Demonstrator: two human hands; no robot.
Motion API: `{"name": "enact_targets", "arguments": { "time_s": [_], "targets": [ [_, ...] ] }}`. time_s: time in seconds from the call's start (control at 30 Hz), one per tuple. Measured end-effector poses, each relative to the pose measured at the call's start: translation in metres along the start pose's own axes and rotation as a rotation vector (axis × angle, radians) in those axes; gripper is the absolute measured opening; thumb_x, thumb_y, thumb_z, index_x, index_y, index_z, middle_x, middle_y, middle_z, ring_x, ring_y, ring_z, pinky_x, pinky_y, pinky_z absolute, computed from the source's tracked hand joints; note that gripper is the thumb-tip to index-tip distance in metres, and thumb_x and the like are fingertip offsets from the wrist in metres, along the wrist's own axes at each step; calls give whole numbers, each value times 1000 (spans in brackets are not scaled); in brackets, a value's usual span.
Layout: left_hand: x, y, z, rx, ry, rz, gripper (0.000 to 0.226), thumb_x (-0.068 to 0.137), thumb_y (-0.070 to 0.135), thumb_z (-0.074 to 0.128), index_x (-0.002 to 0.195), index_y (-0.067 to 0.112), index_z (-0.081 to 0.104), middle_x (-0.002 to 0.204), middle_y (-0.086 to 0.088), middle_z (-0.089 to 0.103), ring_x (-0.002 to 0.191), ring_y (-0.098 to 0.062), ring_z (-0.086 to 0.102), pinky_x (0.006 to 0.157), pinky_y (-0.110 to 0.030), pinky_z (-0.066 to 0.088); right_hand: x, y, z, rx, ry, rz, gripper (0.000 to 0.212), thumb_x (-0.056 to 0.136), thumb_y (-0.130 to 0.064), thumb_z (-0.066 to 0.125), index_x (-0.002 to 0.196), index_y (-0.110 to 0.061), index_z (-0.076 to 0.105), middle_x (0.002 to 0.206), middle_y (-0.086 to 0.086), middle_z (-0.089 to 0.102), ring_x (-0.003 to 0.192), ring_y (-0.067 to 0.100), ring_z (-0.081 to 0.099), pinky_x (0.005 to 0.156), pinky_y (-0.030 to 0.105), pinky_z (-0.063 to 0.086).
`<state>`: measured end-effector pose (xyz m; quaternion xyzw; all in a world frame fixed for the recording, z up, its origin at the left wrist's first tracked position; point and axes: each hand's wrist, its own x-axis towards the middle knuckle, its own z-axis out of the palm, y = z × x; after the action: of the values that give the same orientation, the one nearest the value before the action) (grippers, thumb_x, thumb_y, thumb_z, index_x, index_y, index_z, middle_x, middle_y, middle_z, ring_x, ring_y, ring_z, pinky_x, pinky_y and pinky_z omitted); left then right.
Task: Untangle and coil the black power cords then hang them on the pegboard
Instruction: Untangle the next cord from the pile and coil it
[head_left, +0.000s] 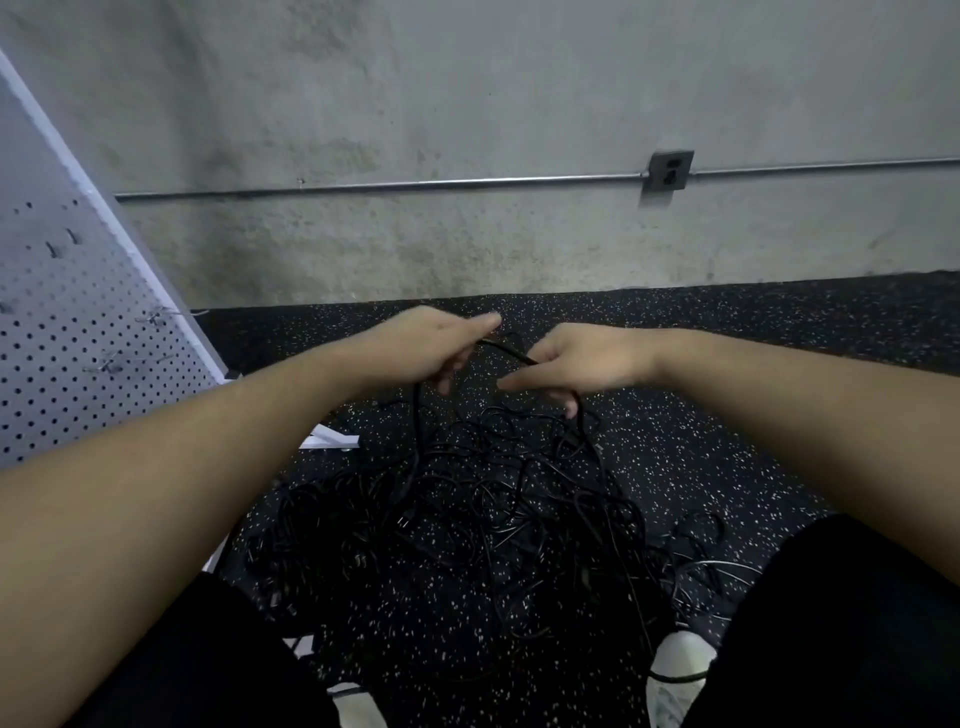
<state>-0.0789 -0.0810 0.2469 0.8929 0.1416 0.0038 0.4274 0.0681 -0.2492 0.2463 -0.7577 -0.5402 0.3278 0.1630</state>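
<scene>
Both hands (519, 353) hide parts of one cord (506, 349).

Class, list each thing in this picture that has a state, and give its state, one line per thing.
Left hand: curled round a black cord.
Right hand: curled round the same cord.
Held cord: lifted, spanning both hands.
Cord pile: tangled on the floor.
Pegboard: leaning; no cords hung on the visible part.
Wall outlet: nothing plugged in.

Both forearms are bare to the near edge of frame; no sleeves, watch or rings are visible. The left hand (441, 345) and right hand (576, 364) are ungloved. Black legwear (831, 623) covers both thighs. A white shoe (680, 670) shows at near right.
</scene>
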Motion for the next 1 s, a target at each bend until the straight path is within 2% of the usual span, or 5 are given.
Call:
{"name": "enact_targets", "arguments": {
  "time_s": [0.17, 0.47, 0.6, 0.83, 1.0],
  "targets": [
    [2, -18, -24, -193, 96, -21, 55, 95, 53, 61, 51, 26, 40, 53, 7, 37, 50, -14, 35, 58, -30, 35, -11, 40, -5, 129, -125, 114, 41, 86, -61, 65, 75, -21, 61, 80, 5, 70, 89, 23, 74, 104, 42, 52],
    [-10, -26, -10, -187, -254, -284, 43, 95, 56, 54, 113, 18, 65, 101, -14, 78, 68, -24, 67, 63, -31, 55, -14, 30, -7, 116, 97, 25, 27, 94, -51, 65, 78, -32, 75, 61, -7, 52, 52, 5, 47, 58, 17, 45],
    [2, -3, 19, -31, -229, -124, 27, 100, 49, 55, 111, 25, 62, 78, 2, 70, 68, -14, 66, 66, -29, 57, 0, 1, 1, 73, 189, -65, 19, 98, -37, 65, 92, -23, 76, 67, -1, 60, 55, 12, 51, 48, 20, 42],
    [-1, 0, -1, 88, 27, 62, 29, 102, 51, 51, 88, 39, 73, 60, 7, 41, 59, -14, 40, 56, -29, 32, -12, 12, -2, 467, -23, 54, 25, 99, -33, 62, 82, -15, 62, 98, 13, 78, 104, 24, 74, 110, 42, 48],
    [-3, -7, -12, -178, 146, 52, 35, 104, 41, 52, 74, 29, 66, 54, 16, 42, 51, -8, 35, 53, -25, 29, -13, 16, 2, 156, -103, 87, 26, 101, -37, 58, 82, -21, 65, 110, -4, 77, 123, 14, 62, 115, 40, 37]
  ]
}}
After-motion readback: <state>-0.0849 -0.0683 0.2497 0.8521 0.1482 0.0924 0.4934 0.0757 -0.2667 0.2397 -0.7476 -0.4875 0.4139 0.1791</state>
